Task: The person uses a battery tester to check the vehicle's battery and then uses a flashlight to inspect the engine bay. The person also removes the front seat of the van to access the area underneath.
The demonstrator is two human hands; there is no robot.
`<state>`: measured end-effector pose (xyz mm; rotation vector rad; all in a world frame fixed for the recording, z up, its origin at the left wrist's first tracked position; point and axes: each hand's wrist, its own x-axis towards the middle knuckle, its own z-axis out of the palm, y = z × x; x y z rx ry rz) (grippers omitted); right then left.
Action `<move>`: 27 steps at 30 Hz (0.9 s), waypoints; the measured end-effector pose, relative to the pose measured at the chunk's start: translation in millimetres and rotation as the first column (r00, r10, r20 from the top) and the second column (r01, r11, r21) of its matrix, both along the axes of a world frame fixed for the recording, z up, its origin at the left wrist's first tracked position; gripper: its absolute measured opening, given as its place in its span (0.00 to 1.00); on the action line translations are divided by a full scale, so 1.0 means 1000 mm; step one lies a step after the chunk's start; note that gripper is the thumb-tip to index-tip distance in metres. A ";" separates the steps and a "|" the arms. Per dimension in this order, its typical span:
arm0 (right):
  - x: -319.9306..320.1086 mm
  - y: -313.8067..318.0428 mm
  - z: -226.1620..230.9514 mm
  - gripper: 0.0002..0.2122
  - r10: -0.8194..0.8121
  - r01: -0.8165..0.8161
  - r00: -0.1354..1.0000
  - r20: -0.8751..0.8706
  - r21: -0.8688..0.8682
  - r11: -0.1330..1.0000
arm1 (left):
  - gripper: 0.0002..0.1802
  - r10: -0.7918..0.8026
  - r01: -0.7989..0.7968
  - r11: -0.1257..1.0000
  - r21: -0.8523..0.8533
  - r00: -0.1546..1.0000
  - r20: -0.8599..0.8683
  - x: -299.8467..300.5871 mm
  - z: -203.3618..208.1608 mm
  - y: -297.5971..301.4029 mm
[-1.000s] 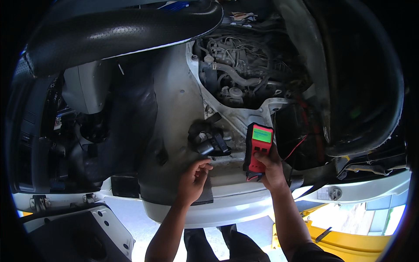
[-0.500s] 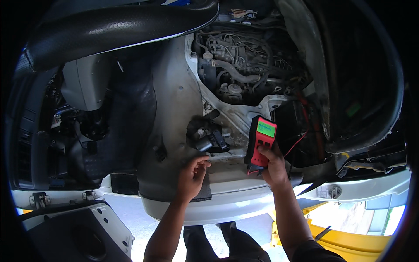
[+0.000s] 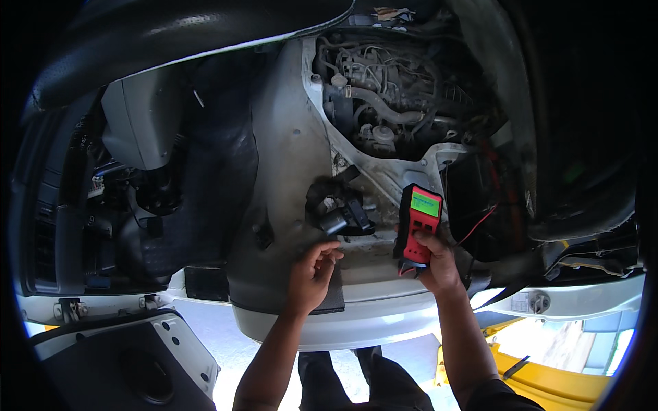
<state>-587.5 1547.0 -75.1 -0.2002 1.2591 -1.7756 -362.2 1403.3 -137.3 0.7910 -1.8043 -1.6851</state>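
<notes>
In my right hand (image 3: 439, 264) is a red and black handheld battery tester (image 3: 419, 226) with a lit green screen. My thumb rests on its buttons, and the fingers wrap behind it. Leads come out of its lower end, and a red cable (image 3: 478, 225) runs on the right toward the dark recess. My left hand (image 3: 314, 274) hovers over the vehicle's sill, its fingers loosely bent and slightly apart, with nothing seen in them. Just beyond it lies a dark buckle-like part (image 3: 339, 209) in a torn opening of the floor.
Beyond my hands is the exposed engine (image 3: 384, 82) in its bay. A raised black seat (image 3: 171, 41) hangs at the upper left, above a grey steering column cover (image 3: 137, 123). An open door (image 3: 123, 363) stands lower left; a yellow object (image 3: 548, 383) lies lower right.
The whole view has shifted, so the vehicle and both hands appear slightly farther right. The tester stays in my right hand, its thumb still at the buttons. My left hand keeps about the same pose.
</notes>
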 end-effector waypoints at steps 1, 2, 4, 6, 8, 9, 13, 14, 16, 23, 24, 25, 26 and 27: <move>0.002 -0.001 -0.001 0.23 -0.004 0.004 1.000 0.027 -0.007 1.000 | 0.16 0.000 0.000 1.000 -0.001 1.000 0.006 0.001 0.000 -0.001; 0.006 -0.002 0.000 0.22 -0.009 0.009 0.999 0.053 -0.013 1.000 | 0.16 0.001 -0.001 1.000 -0.003 1.000 0.003 0.002 -0.001 -0.001; 0.010 -0.003 -0.004 0.22 -0.022 0.024 0.996 0.091 -0.027 0.999 | 0.16 0.000 0.000 1.000 -0.006 1.000 -0.003 0.003 -0.001 -0.002; 0.013 -0.003 -0.010 0.22 -0.039 0.044 0.993 0.114 -0.042 0.998 | 0.14 0.015 -0.015 0.999 -0.042 1.000 -0.007 0.004 -0.003 -0.002; 0.012 0.002 -0.019 0.22 -0.004 0.009 0.996 0.092 -0.053 0.999 | 0.14 0.018 -0.020 0.998 -0.057 1.000 -0.020 0.003 -0.004 -0.002; 0.013 0.004 -0.022 0.23 0.013 -0.008 0.997 0.080 -0.058 0.998 | 0.14 0.015 -0.016 0.998 -0.056 1.000 -0.026 0.004 -0.005 -0.003; 0.014 0.012 -0.020 0.23 0.032 -0.029 0.999 0.034 -0.063 0.998 | 0.14 -0.006 0.004 0.998 0.060 1.000 0.026 0.003 -0.004 0.003; 0.010 0.007 -0.018 0.23 0.051 -0.050 0.999 0.010 -0.078 0.996 | 0.14 0.022 -0.023 0.998 0.066 1.000 0.021 0.002 -0.004 0.002; 0.005 0.008 -0.020 0.23 0.002 -0.008 0.998 -0.070 -0.085 0.996 | 0.13 0.027 -0.029 0.995 0.094 0.999 0.016 -0.001 -0.006 0.000; 0.009 -0.003 0.009 0.33 0.060 -0.072 0.969 -0.238 -0.044 0.996 | 0.14 0.053 -0.052 0.999 0.005 0.997 -0.048 0.000 -0.009 0.002; 0.010 -0.004 0.013 0.31 0.046 -0.053 0.954 -0.295 -0.017 0.998 | 0.13 0.048 -0.047 0.999 0.011 0.998 -0.048 0.000 -0.008 0.003; 0.009 -0.003 0.009 0.32 0.051 -0.052 0.931 -0.362 0.006 0.999 | 0.12 0.040 -0.039 0.999 0.015 0.998 -0.047 0.000 -0.007 0.003; 0.007 -0.001 0.004 0.32 0.057 -0.050 0.902 -0.427 0.028 0.998 | 0.12 0.033 -0.032 0.999 0.019 0.998 -0.047 0.000 -0.006 0.003; 0.006 0.001 0.002 0.32 0.059 -0.047 0.895 -0.443 0.037 0.998 | 0.12 0.030 -0.029 0.999 0.012 0.999 -0.037 0.000 -0.005 0.003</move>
